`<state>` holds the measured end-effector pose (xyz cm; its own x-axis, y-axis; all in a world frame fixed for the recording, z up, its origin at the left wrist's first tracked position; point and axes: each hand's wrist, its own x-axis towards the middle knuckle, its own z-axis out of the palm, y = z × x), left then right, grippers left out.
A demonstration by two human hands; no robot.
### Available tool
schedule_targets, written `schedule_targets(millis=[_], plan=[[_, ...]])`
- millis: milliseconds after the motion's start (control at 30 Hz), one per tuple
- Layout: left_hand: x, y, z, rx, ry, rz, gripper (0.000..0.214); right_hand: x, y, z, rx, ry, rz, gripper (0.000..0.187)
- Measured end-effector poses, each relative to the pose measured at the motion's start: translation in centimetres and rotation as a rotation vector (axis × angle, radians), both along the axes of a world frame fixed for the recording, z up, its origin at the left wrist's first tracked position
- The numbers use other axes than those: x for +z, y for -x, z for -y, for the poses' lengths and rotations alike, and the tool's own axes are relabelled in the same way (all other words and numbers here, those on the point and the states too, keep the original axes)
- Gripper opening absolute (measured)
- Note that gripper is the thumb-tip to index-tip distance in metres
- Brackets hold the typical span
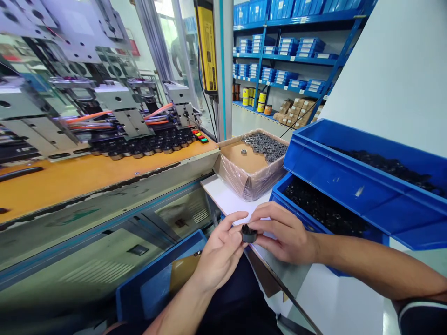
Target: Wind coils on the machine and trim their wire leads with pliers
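Note:
A small round black part (249, 234) with short prongs on top is held between my two hands, above the edge of the white table. My left hand (220, 251) is closed on its left side, thumb and fingers pinching it. From the right, my right hand (281, 232) pinches the same part with thumb and fingertips. Its underside is partly hidden by the fingers. Just beyond the hands stands a cardboard box (230, 174) wrapped in clear plastic, with rows of small metallic parts (266, 145) inside.
Two stacked blue bins (349, 186) at the right hold black parts. To the left, a machine (129, 123) stands on an orange bench (104, 174) with round black-topped parts lined along it. A blue crate (131, 291) sits low on the left. Blue shelves (296, 58) fill the back.

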<state>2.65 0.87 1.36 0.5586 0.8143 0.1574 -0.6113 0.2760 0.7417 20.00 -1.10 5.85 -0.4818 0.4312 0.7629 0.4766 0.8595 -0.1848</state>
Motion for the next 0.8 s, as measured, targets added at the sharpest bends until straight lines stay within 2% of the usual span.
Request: schedule_targets(millis=[67, 233, 333, 400, 500, 600, 667, 733, 800], plan=[[-0.2, 0.4, 0.0, 0.044, -0.098, -0.056, 0.028, 0.0, -0.1, 0.0, 0.009, 0.001, -0.006, 0.018], [0.0, 1.6, -0.8, 0.437, -0.690, -0.358, 0.037, -0.2, 0.0, 0.0, -0.019, -0.007, 0.032, 0.020], [0.4, 1.9, -1.3, 0.544, -0.912, -0.432, 0.036, -0.2, -0.1, 0.0, -0.012, -0.008, 0.060, 0.021], [0.5, 1.9, -1.5, 0.581, -0.964, -0.431, 0.036, -0.2, -0.1, 0.0, 0.021, -0.023, 0.059, 0.021], [0.4, 1.5, -1.2, 0.615, -0.950, -0.415, 0.033, 0.0, 0.0, 0.1, 0.032, -0.016, 0.067, 0.019], [0.3, 1.0, -0.8, 0.632, -0.887, -0.432, 0.027, 0.0, 0.1, 0.1, -0.038, 0.049, 0.103, 0.016], [0.3, 1.1, -0.7, 0.636, -0.863, -0.466, 0.022, 0.0, 0.1, 0.0, -0.083, 0.034, 0.124, 0.017], [0.7, 1.9, -1.4, 0.683, -0.883, -0.537, 0.017, -0.2, 0.1, -0.2, -0.118, -0.029, 0.152, 0.021], [1.7, 3.8, -3.2, 0.811, -0.934, -0.688, 0.014, -0.3, 0.0, -0.2, -0.143, -0.085, 0.190, 0.029]])
